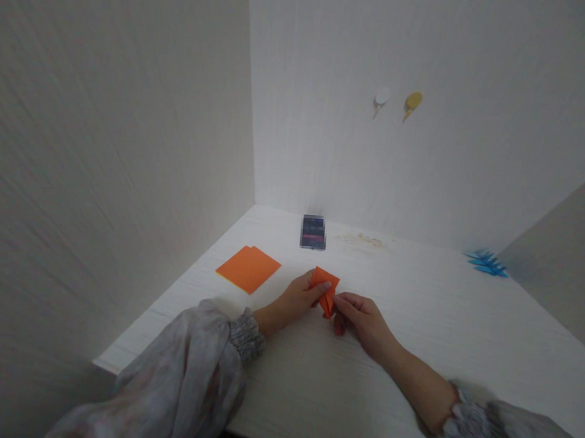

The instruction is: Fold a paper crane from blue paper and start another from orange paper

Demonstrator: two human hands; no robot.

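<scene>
A partly folded orange paper piece [328, 285] lies on the white table [414, 334] in front of me. My left hand [299, 298] pinches its left side from above. My right hand [360, 317] grips its lower right tip, fingers curled. Both hands meet at the paper near the table's middle. A stack of flat orange paper squares [247, 268] rests to the left of my left hand, apart from it.
A small dark blurred card or booklet [313, 232] stands near the back wall. Folded blue paper pieces [487, 262] lie at the far right. Two round wall hooks, white [380, 100] and yellow [413, 101], sit on the wall. Walls close in on the left and back.
</scene>
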